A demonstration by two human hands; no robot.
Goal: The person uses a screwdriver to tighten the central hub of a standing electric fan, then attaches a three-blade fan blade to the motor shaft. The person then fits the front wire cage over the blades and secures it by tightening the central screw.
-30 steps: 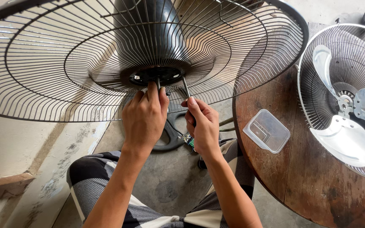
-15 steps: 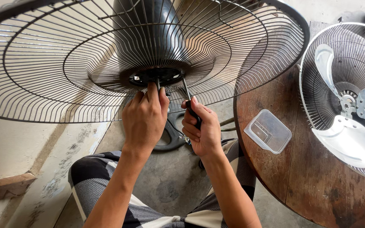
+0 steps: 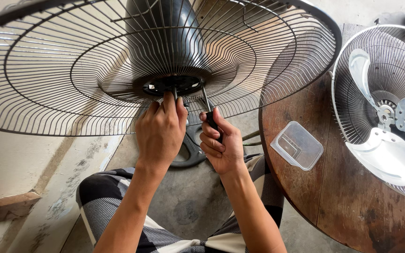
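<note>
A large dark wire fan guard (image 3: 94,70) fills the upper view, fixed to a black motor housing (image 3: 165,28). At its centre is a black hub plate (image 3: 173,85). My left hand (image 3: 161,133) presses its fingertips up against the hub, next to the short metal shaft. My right hand (image 3: 219,143) is wrapped around the dark handle of a screwdriver (image 3: 208,105), whose metal shank runs up to the right edge of the hub.
A round brown wooden table (image 3: 343,187) stands at the right with a clear plastic box (image 3: 297,145) on it. A second fan with silver blades in a wire guard (image 3: 385,112) lies there. A black fan base (image 3: 191,150) sits on the concrete floor below.
My right hand has turned on the screwdriver handle, palm rolling toward me, and shifted slightly left. The left hand has stayed on the hub.
</note>
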